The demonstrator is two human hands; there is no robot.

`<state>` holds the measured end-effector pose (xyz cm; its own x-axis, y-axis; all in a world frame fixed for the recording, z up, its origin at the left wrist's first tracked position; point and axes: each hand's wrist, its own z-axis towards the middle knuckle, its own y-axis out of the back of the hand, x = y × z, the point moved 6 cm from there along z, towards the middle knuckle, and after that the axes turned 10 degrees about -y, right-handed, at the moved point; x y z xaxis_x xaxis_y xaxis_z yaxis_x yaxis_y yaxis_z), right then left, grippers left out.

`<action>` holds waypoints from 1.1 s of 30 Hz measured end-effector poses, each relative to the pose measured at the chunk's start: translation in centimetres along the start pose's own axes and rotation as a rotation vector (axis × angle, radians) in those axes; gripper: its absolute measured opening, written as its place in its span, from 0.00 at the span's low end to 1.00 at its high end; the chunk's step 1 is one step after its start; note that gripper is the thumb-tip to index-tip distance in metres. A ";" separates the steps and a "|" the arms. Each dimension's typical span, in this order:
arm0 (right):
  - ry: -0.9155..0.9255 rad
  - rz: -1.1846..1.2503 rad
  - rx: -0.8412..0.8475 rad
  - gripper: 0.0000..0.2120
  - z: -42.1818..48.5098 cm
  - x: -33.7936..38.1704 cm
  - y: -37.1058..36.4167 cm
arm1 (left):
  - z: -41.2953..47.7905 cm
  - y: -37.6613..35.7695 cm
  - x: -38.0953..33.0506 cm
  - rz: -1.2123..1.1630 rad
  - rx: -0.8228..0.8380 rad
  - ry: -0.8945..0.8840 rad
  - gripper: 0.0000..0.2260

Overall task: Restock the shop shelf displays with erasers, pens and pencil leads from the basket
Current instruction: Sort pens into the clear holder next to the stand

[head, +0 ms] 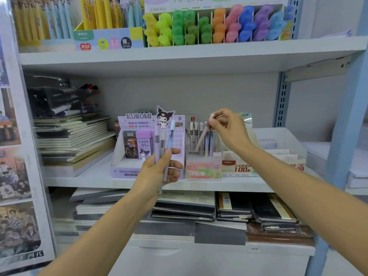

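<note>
My left hand [159, 170] grips a small bunch of slim lead tubes [163, 144], lilac, clear and pale blue, upright in front of the purple Kuromi display box [127, 168]. My right hand [225, 128] pinches the top of a pale pink lead tube [201, 140] that leans into the clear display holder [203, 170] on the middle shelf. Several tubes stand in that holder. Two lead boxes [139, 144] sit inside the Kuromi box. No basket is in view.
A red-and-white lead carton [241, 166] stands right of the holder, with a clear bin [278, 140] behind. Notebooks [73, 140] are stacked at the left and on the lower shelf [199, 208]. Highlighters [215, 24] and pens fill the top shelf. A blue upright [342, 136] bounds the right.
</note>
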<state>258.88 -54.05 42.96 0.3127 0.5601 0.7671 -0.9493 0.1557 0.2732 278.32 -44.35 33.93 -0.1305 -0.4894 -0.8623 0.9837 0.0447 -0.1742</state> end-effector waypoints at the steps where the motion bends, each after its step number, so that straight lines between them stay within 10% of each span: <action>1: 0.017 -0.052 -0.006 0.05 0.1 -0.3 -0.5 | 0.1 0.1 0.1 0.001 -0.001 0.002 0.12; 29: 0.174 -0.488 0.000 0.07 1.7 -0.7 -3.5 | 0.2 0.0 1.6 -0.040 0.076 0.030 0.14; 33: 0.165 -0.267 0.024 0.08 0.3 1.1 -2.3 | -0.2 -0.3 1.3 -0.015 0.088 0.028 0.16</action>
<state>261.45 -54.00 43.38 0.5396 0.6267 0.5622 -0.8324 0.2971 0.4678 277.82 -44.80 32.80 -0.1475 -0.4646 -0.8732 0.9885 -0.0394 -0.1460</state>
